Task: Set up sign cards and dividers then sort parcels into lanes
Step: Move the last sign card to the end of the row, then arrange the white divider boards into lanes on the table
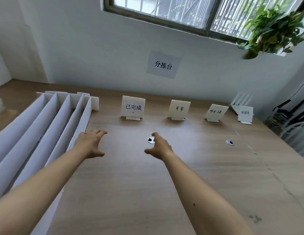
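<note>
Both hands reach forward over the middle of the frame, just above the bare wooden counter [131, 192]. The left hand [91, 143] and the right hand [159, 146] are released, with fingers spread and nothing in either. The right fingertips hover by a round cable grommet [151, 140]. Four sign cards [133, 106] stand upright on small bases in a row across the upper centre and right, spaced well apart, probably so each one heads its own lane. The white dividers [51, 122] lie bunched side by side at the left of the frame, not yet set between the cards. The spread hands suggest a reach towards them or the cards, which I cannot tell. No parcels are in view.
</note>
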The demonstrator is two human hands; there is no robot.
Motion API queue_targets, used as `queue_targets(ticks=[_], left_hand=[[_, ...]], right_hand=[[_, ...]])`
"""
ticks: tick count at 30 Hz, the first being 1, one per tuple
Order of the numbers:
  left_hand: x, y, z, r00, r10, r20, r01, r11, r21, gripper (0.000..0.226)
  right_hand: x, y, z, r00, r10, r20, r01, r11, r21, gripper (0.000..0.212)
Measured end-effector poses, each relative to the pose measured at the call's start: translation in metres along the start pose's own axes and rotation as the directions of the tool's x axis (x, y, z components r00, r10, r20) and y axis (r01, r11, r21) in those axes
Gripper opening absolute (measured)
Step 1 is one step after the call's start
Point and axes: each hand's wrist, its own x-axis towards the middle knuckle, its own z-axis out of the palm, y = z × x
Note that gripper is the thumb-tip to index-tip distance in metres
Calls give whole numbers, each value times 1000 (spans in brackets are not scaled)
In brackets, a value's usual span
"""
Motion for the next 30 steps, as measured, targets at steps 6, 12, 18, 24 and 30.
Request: queue_targets(ticks=[6,12,18,24,30], left_hand=[[-87,-8,-11,990,-136,-43,136,991,-13,92],[-167,-22,-22,969,-231,-83,240,963,121,89],[-221,-60,-29,951,-298,-85,304,950,69,85],[-247,-97,-21,963,-265,-39,264,964,-30,86],[-262,-116,14,982,-182,41,186,974,-133,75]], right_hand=[[-62,-10,5,983,-154,-101,155,988,2,64],[-110,-43,22,938,-298,-177,283,953,-110,53],[-150,-89,47,908,-400,-123,377,910,-171,51],[-173,-126,75,913,-394,-105,376,914,-155,47],[-189,-156,118,959,-282,-40,283,958,41,47]])
